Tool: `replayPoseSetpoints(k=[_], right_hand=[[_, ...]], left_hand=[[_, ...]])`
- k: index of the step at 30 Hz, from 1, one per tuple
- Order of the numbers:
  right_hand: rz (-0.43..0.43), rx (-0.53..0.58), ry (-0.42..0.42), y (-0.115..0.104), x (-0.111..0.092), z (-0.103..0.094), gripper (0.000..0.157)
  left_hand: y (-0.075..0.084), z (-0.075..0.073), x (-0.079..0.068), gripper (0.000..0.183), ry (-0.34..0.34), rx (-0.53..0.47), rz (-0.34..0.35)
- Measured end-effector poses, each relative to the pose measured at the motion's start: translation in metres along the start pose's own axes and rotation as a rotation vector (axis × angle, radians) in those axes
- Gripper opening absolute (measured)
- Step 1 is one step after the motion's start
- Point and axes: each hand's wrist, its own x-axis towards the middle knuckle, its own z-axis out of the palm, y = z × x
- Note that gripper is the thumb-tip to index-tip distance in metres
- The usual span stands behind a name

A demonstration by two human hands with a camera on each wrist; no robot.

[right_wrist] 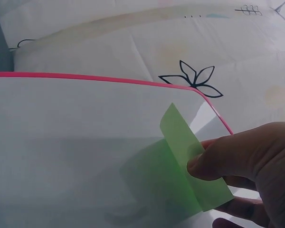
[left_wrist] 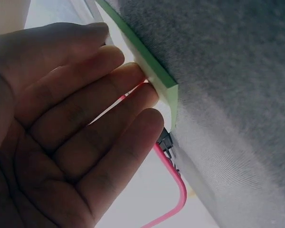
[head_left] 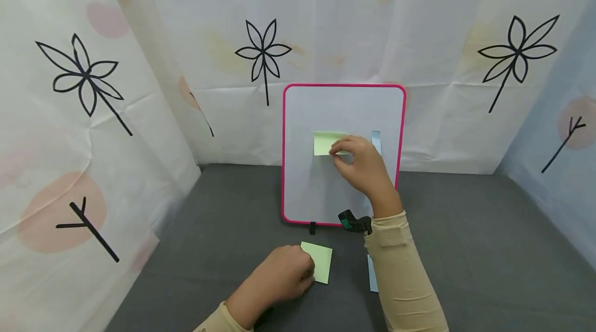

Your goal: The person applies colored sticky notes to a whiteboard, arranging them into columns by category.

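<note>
My right hand point(head_left: 360, 164) is at the whiteboard point(head_left: 316, 197), pinching a light green sticky note point(head_left: 323, 143) by its right side. In the right wrist view the thumb lies on the front of this note point(right_wrist: 178, 133), with fingers behind it, and its shadow falls on the board. Down on the table, my left hand point(head_left: 284, 275) rests beside a pad of green sticky notes point(head_left: 323, 265). The left wrist view shows loosely extended fingers point(left_wrist: 133, 137) with their tips against the pad point(left_wrist: 154, 76), nothing gripped.
A blue sticky note point(head_left: 376, 138) is on the board's right side, partly behind my right hand. Another blue piece of paper point(head_left: 372, 275) lies on the grey table point(head_left: 475, 249), partly covered by my right sleeve. Patterned cloth walls point(head_left: 195, 21) enclose the table.
</note>
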Motion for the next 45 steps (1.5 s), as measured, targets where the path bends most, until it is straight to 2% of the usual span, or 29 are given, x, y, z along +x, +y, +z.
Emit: replayPoseSetpoints(k=[3, 8, 10, 13, 19, 25, 30, 38, 41, 45], right_hand=[[0.018, 0.008, -0.018, 0.001, -0.001, -0.001, 0.013], [0.027, 0.010, -0.037, 0.002, -0.002, -0.002, 0.013], [0.021, 0.008, -0.036, 0.001, -0.002, -0.003, 0.012], [0.003, 0.008, -0.034, 0.002, -0.002, -0.004, 0.011], [-0.020, -0.003, -0.052, 0.004, -0.001, -0.004, 0.010], [-0.019, -0.041, -0.044, 0.004, -0.002, -0.006, 0.009], [-0.035, -0.032, -0.047, 0.003, -0.002, -0.003, 0.010], [-0.029, -0.032, -0.065, 0.006, -0.005, 0.000, 0.014], [-0.030, -0.028, -0.063, 0.005, -0.003, -0.002, 0.016], [-0.030, -0.033, -0.051, 0.005, -0.002, -0.002, 0.014]], left_hand=[[0.001, -0.004, 0.003, 0.043, -0.026, -0.027, -0.007], [0.001, -0.015, 0.009, 0.007, -0.089, -0.105, -0.039], [0.000, -0.022, 0.012, 0.006, -0.082, -0.132, -0.044], [0.001, -0.036, 0.017, 0.008, -0.009, -0.160, -0.033], [0.000, -0.071, 0.030, 0.009, 0.252, -0.192, 0.033], [-0.008, -0.092, 0.050, 0.026, 0.432, -0.242, -0.032], [-0.018, -0.097, 0.065, 0.036, 0.531, -0.245, -0.069], [-0.031, -0.091, 0.088, 0.060, 0.601, -0.192, -0.102], [-0.037, -0.087, 0.101, 0.065, 0.592, -0.154, -0.096], [-0.042, -0.080, 0.114, 0.066, 0.539, -0.099, -0.110]])
